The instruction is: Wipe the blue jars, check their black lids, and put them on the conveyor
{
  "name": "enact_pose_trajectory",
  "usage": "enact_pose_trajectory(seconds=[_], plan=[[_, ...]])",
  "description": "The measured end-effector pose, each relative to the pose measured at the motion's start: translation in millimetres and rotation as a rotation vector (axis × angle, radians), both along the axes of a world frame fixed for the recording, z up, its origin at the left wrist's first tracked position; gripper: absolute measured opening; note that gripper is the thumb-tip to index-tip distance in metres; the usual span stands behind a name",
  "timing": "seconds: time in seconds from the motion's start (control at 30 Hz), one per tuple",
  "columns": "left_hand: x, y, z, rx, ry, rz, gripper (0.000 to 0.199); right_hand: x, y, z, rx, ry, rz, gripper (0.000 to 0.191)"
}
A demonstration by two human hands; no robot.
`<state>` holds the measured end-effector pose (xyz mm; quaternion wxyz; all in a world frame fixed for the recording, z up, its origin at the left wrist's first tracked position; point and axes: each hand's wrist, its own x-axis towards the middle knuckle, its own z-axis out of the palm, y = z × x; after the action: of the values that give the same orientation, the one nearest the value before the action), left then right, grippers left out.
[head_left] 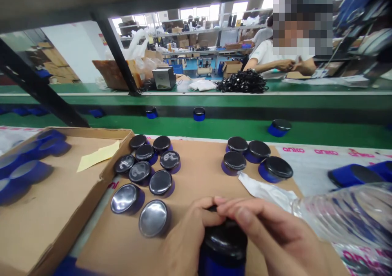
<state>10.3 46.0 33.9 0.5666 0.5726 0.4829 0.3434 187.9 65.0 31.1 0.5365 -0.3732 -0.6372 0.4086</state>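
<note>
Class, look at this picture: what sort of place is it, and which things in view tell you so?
Most likely a factory packing line: a green conveyor belt carries blue jars, more capped jars cluster on the bench, and shelves of cartons stand behind a co-worker.

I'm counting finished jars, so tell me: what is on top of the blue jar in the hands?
A glossy black lid sits on the blue jar. The left hand and right hand cover its far edge, and the jar's inside is hidden.

Pink lettering "aniko" repeats along the white sheet [321,161] lying on the table's right side.
</note>
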Motion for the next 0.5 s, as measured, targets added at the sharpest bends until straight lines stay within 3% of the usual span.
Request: enact_pose_trajectory(seconds=[0.07, 0.13, 0.23, 0.37, 0.5], plan=[[-4, 3, -2.5, -0.028, 0.007, 0.005, 0.029, 8, 7, -8.0, -0.029, 0.216, -0.064, 0.014], [-8, 5, -2.4, -0.059, 0.001, 0.035, 0.024, 16, 9, -16.0, -0.033, 0.336, -0.205, 0.036], [-10, 6, 0.4, -0.037, -0.039, 0.068, 0.020, 22, 4, -23.9, -0.001, 0.241, -0.363, 0.055], [-8, 4, 0.8, 0.026, -0.078, 0.044, 0.020, 17, -4, -26.1, 0.079, 0.053, -0.404, 0.047], [-10, 3, -7.6, 0.028, -0.133, -0.005, 0.025, 17, -5, -26.6, 0.114, 0.003, -0.422, 0.048]])
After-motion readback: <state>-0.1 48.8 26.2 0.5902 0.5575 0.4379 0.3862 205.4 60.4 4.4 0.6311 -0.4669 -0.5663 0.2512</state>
